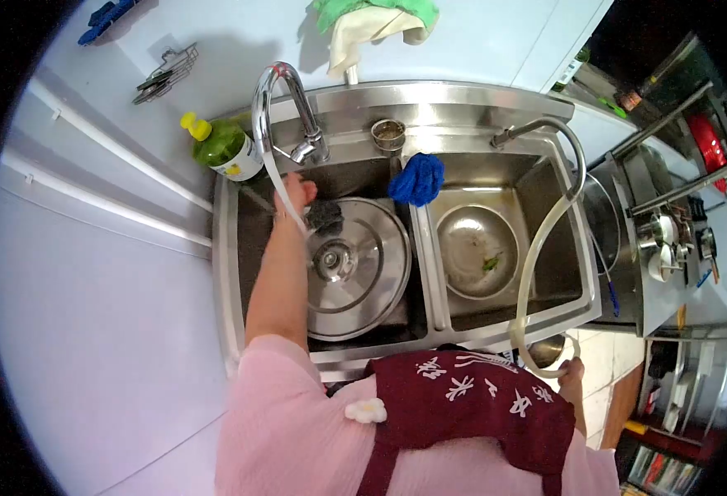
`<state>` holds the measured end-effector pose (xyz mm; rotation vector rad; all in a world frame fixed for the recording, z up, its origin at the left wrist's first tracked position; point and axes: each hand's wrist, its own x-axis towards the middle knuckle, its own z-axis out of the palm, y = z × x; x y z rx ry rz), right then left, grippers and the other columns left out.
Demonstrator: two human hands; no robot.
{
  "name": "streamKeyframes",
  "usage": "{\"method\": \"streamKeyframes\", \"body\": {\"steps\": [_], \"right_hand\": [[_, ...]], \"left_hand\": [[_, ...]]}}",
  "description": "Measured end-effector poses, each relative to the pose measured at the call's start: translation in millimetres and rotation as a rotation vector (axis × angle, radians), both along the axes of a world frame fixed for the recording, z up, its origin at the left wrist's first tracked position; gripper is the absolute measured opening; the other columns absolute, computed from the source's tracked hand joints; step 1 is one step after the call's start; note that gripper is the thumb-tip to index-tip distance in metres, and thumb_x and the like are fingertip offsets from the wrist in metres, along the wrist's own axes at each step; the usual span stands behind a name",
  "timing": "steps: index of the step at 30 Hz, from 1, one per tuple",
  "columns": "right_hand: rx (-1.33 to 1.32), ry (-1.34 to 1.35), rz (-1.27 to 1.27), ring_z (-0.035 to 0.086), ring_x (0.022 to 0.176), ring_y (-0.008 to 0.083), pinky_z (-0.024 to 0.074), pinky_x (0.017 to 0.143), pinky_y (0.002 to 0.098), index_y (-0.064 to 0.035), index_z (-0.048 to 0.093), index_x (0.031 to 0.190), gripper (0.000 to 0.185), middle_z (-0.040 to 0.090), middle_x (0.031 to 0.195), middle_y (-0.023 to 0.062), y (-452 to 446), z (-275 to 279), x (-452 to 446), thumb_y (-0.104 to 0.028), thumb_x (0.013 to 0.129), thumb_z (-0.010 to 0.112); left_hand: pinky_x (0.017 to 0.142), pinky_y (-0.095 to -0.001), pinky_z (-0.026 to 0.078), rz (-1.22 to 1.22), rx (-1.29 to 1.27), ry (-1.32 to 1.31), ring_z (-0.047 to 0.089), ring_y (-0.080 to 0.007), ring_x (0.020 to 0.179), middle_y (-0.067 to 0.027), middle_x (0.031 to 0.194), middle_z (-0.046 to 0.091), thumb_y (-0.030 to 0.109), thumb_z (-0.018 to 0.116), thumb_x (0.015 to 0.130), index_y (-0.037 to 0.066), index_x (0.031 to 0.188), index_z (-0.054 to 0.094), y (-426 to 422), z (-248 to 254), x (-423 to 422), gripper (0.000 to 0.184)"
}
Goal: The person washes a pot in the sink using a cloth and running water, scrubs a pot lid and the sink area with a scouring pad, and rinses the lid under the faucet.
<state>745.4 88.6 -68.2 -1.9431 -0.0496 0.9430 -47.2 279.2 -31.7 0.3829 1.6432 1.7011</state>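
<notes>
In the left sink basin, my left hand (297, 192) reaches under the chrome tap (285, 107), fingers stretched out. A thin white stream of water runs down past the wrist. Beside that hand a dark grey scouring pad (325, 217) rests on a large round steel lid (368, 281); I see no clear grip on it. Down at the right, my right hand (573, 374) is closed around a pale hose (532, 273). The hose comes from the right-hand tap (558, 124) and bends in front of the sink. Most of the right fingers are hard to make out.
A blue cloth (417, 179) hangs over the divider beside the right basin (454, 306), where green scraps (491, 263) lie. A green soap bottle (225, 149) stands at the back left, a strainer cup (388, 135) on the ledge. Shelves with pots (665, 240) line the right.
</notes>
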Motion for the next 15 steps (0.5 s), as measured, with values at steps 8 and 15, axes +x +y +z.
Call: {"method": "streamKeyframes", "body": {"steps": [8, 15], "right_hand": [[0.055, 0.033, 0.061, 0.038, 0.042, 0.0149, 0.0342, 0.037, 0.0269, -0.0101, 0.041, 0.074, 0.021, 0.039, 0.054, 0.0027, 0.9, -16.1, 14.2, -0.020, 0.092, 0.040], [0.052, 0.040, 0.043, 0.040, 0.043, 0.0173, 0.0352, 0.039, 0.0310, -0.0101, 0.042, 0.073, 0.020, 0.040, 0.054, 0.0040, 7.6, -1.6, 5.6, -0.017, 0.091, 0.040]], "left_hand": [[0.054, -0.0255, 0.048, -0.171, -0.059, -0.483, 0.056, -0.0142, 0.061, -0.0061, 0.073, 0.060, 0.020, 0.052, 0.089, 0.003, 0.092, 0.058, -113.5, -9.0, 63.6, 0.018], [0.058, -0.0281, 0.050, -0.145, 0.109, -0.664, 0.058, -0.0168, 0.066, -0.0048, 0.075, 0.059, 0.020, 0.050, 0.092, 0.005, 0.091, 0.059, -123.0, -24.0, 44.8, 0.018]]}}
